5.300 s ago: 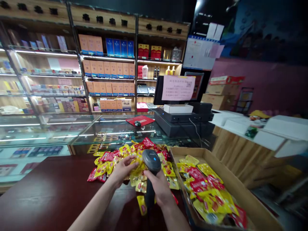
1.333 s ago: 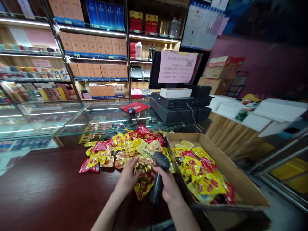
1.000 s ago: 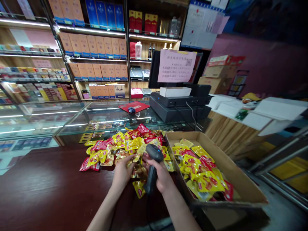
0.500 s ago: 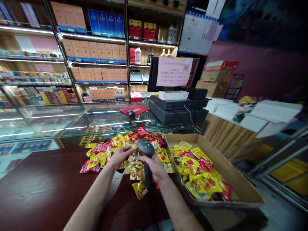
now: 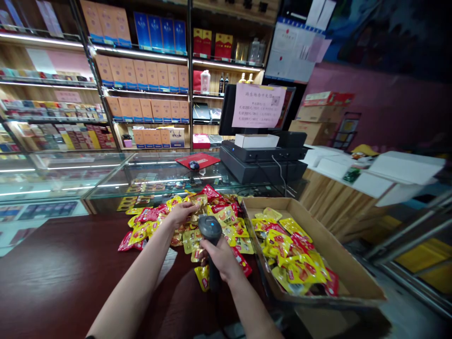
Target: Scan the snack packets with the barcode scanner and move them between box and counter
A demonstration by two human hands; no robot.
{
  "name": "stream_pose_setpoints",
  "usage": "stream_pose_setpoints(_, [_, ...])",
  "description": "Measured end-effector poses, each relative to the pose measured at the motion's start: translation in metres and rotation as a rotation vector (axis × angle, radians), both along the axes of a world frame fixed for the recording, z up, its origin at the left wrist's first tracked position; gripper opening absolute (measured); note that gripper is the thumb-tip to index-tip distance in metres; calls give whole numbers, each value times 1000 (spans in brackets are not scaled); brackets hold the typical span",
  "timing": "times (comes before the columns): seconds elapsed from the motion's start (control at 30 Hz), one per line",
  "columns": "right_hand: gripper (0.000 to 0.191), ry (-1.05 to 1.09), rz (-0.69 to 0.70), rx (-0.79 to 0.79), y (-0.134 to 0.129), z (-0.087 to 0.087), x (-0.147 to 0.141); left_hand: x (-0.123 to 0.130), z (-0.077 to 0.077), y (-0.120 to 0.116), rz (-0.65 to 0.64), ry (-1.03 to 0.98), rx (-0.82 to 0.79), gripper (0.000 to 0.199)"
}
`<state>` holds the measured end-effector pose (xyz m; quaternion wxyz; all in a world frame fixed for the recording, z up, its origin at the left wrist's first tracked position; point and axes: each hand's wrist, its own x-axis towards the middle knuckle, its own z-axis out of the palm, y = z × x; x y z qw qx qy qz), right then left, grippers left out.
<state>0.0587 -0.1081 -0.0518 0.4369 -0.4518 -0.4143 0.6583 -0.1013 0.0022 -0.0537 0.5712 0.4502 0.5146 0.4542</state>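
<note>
My right hand [image 5: 221,256] is wrapped around the handle of a dark handheld barcode scanner [image 5: 210,229], whose head is tipped forward over a heap of small snack packets [image 5: 192,241]. A small blue light shows on the scanner. Just beyond its head, my left hand [image 5: 182,213] pinches a gold-coloured snack packet [image 5: 199,205] by its edge, above the back of the heap. Red, yellow and gold packets make up the heap, which lies on the dark brown counter [image 5: 63,263]. Parts of it are hidden by my hands and the scanner.
To the right stands an open cardboard box [image 5: 348,268] with several red and yellow packets inside. Behind the heap are a glass display case [image 5: 109,188], a red mat [image 5: 208,161] with a mouse [image 5: 194,165], and a monitor with a pink notice [image 5: 259,106] above a black cash drawer [image 5: 257,167].
My left hand has moved forward, away from the scanner. The scanner in my right hand has drawn slightly back and left.
</note>
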Motion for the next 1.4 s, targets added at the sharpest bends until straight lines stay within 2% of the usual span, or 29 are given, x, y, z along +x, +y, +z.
stream_pose_setpoints(0.17, [23,-53,-9,37,0,-3,-3,-1,-8,2,-43,-29,12,46])
stream_pose_setpoints(0.4, [21,-100,-38,46,-3,-6,-7,0,-7,-1,-22,-68,-4,45])
stream_pose_setpoints(0.53, [20,-106,-51,51,-4,-7,-7,-2,-6,-2,-28,-45,-16,42])
stream_pose_setpoints(0.7, [20,-104,-50,38,-4,-6,-7,-5,-8,-1,-33,100,19,40])
stream_pose_setpoints(0.8, [20,-71,-45,34,-4,-5,-7,-3,-4,-4,-43,63,5,41])
stream_pose_setpoints(0.9, [21,-19,-122,92,-2,-1,-3,2,5,-14,-77,3,-3,42])
stream_pose_setpoints(1.0, [29,41,-221,164,1,11,8,8,16,-29,-137,14,-12,40])
stream_pose_setpoints(1.17, [31,183,-207,-3,3,40,43,28,45,-52,-372,-212,-153,28])
stream_pose_setpoints(1.27, [29,276,-244,-41,0,58,70,49,66,-54,-424,-318,-249,24])
stream_pose_setpoints(1.4, [27,344,-353,43,-5,78,113,97,90,-39,-546,-367,-321,25])
